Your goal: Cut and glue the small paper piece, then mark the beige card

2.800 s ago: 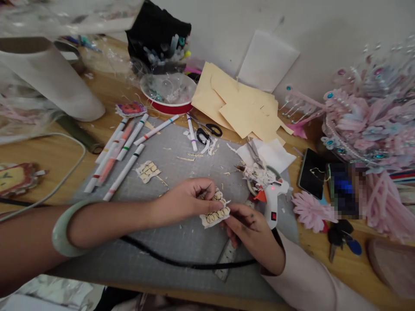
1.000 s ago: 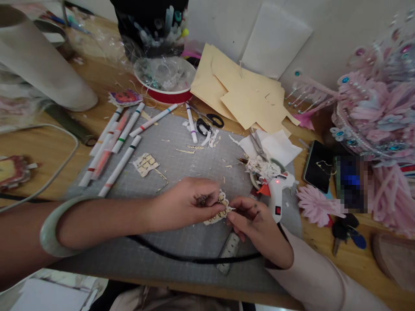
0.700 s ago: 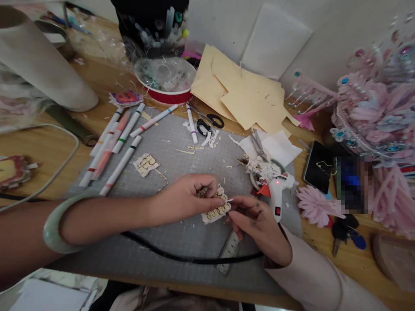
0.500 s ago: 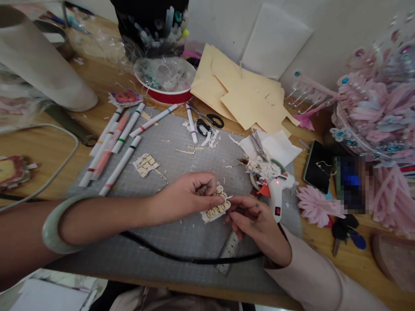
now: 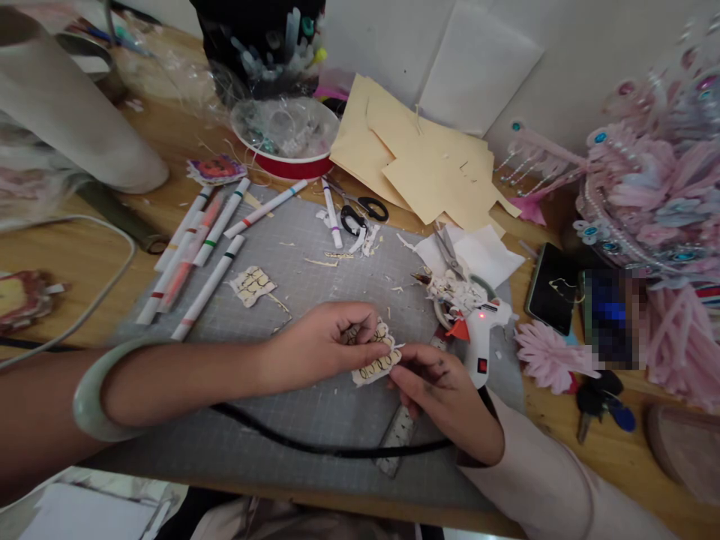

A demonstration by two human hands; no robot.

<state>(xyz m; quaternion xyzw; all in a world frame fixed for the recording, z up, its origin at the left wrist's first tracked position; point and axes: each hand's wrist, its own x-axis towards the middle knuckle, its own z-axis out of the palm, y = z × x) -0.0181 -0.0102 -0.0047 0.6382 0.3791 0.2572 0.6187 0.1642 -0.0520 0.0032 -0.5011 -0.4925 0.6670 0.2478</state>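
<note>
Card [image 5: 372, 370]: over table [image 5: 56, 249], near front edge
Left hand [image 5: 329, 341]: grip pinching card; best held flat
Right hand [image 5: 447, 390]: grip pinching card's edge; gentleness advisable

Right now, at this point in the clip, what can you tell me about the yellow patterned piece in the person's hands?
The yellow patterned piece is small, flat and pale, looks like paper or card, and carries looping black lines inside a whitish, uneven border. It is held tilted over the grey mat. The left hand pinches it, thumb across its face, hiding part of it. The right hand is at its right edge; whether it grips there is unclear.
</note>
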